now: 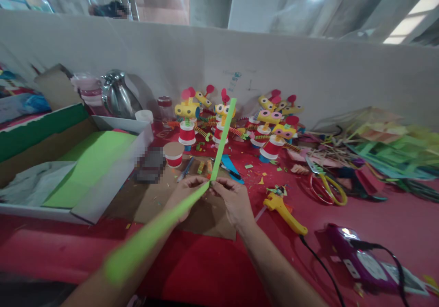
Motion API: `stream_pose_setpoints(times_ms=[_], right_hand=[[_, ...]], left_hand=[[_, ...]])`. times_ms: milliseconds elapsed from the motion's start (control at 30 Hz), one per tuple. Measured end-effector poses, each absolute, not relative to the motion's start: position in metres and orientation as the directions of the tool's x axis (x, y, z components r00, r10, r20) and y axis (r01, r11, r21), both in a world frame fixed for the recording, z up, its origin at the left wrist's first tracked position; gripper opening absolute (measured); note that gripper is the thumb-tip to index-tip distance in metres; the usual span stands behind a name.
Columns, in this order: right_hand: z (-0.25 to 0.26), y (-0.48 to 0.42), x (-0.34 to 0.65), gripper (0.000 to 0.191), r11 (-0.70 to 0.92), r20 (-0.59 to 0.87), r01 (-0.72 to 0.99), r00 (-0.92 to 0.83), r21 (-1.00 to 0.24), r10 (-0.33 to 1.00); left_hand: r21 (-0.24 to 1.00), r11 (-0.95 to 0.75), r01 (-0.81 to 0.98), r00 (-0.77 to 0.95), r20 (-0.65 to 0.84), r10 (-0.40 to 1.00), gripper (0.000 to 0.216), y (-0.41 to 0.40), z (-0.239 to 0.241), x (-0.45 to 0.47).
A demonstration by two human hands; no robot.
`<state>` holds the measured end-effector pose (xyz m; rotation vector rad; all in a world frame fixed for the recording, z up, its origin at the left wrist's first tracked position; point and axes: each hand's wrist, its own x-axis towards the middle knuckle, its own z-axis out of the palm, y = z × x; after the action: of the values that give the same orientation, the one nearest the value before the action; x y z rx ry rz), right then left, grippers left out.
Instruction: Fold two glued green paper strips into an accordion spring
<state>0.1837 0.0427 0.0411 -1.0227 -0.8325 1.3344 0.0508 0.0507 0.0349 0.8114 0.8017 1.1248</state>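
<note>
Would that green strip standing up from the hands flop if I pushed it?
The green strip would probably bend easily, because it looks thin and narrow. It may be slightly stiff too, since its top stands fairly straight unsupported.

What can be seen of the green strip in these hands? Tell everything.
The green strip looks like narrow, plain light-green paper. Two lengths meet at an angle between the fingertips of the left hand and right hand; whether it is one folded piece or two cannot be told. One length slants upward, in front of a toy figure; the other, blurred, reaches toward the lower left.
</note>
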Motion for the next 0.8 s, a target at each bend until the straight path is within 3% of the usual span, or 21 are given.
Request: stream_pose_setpoints(times_ms=[333,600,800], right_hand=[[0.0311,0.0432,0.1815,0.02,0.047,0.027,-0.276,0.078,-0.96,0.997],[0.0315,0.0402,0.1813,0.035,0.035,0.018,-0.323,0.056,-0.946,0.998],[0.035,0.0404,0.1811,0.02,0.081,0.041,-0.317,0.132,-0.945,0.99]], left_hand=[[0.922,0.131,-0.365,0.145,-0.082,0.986,0.026,0.0515,0.0358,0.0528],[0.902,0.079,-0.425,0.041,-0.068,0.997,0.023,0.0524,0.0313,0.0558],[0.891,0.064,-0.45,0.107,-0.017,0.994,0.018,0.0496,0.034,0.0571]])
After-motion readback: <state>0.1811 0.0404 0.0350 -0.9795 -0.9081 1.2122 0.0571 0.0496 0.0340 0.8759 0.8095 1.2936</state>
